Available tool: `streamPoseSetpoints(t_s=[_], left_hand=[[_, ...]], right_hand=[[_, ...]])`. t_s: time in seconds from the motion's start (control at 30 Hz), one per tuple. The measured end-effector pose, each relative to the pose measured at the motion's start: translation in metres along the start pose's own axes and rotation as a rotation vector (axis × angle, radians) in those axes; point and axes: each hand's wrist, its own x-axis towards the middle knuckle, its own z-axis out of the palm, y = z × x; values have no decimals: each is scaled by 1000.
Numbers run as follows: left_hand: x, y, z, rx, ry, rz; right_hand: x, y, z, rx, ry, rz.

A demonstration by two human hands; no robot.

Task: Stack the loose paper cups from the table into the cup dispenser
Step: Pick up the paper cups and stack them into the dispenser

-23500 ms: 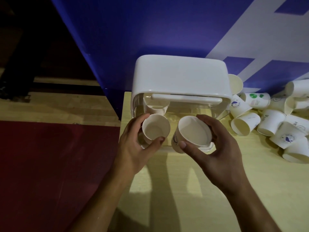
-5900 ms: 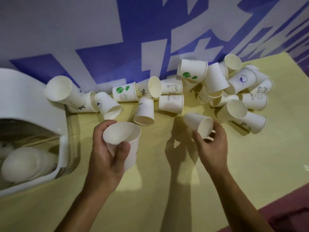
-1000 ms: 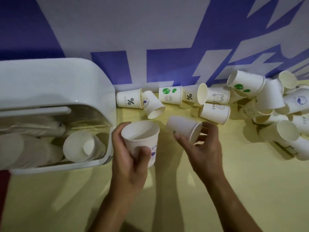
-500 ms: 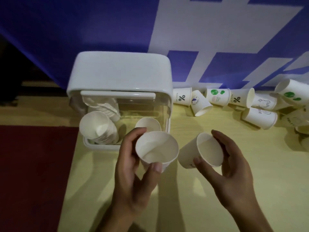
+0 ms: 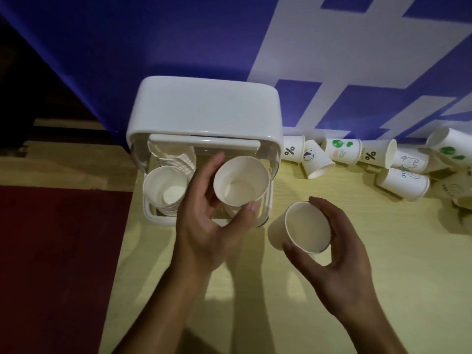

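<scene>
Two cups held: left hand (image 5: pixel 204 226) grips first cup (image 5: pixel 241 185) over dispenser (image 5: pixel 204 111), right hand (image 5: pixel 342 256) grips second cup (image 5: pixel 304 227) above table (image 5: pixel 255 302). One stack (image 5: pixel 164 190) inside; seven-plus loose cups (image 5: pixel 342 150) beside wall (image 5: pixel 357 60).

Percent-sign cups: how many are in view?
2: first percent-sign cup beside the dispenser; second percent-sign cup further right, lying along the wall. More such marks may be hidden.
</scene>
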Motion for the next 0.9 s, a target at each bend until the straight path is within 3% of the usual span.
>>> streamPoseSetpoints(t_s=[0.2, 0.37, 0.67, 0.9], left_hand=[[2, -31, 3, 139, -51, -29], [5, -45, 4, 400, -77, -1], [1, -64, -1, 471, -109, -47], [0, -65, -6, 385, -146, -212]], right_hand=[[-3, 9, -7, 4, 0, 49], [-3, 13, -10, -15, 7, 67], [1, 14, -13, -29, 18, 69], [11, 4, -7, -21, 5, -8]])
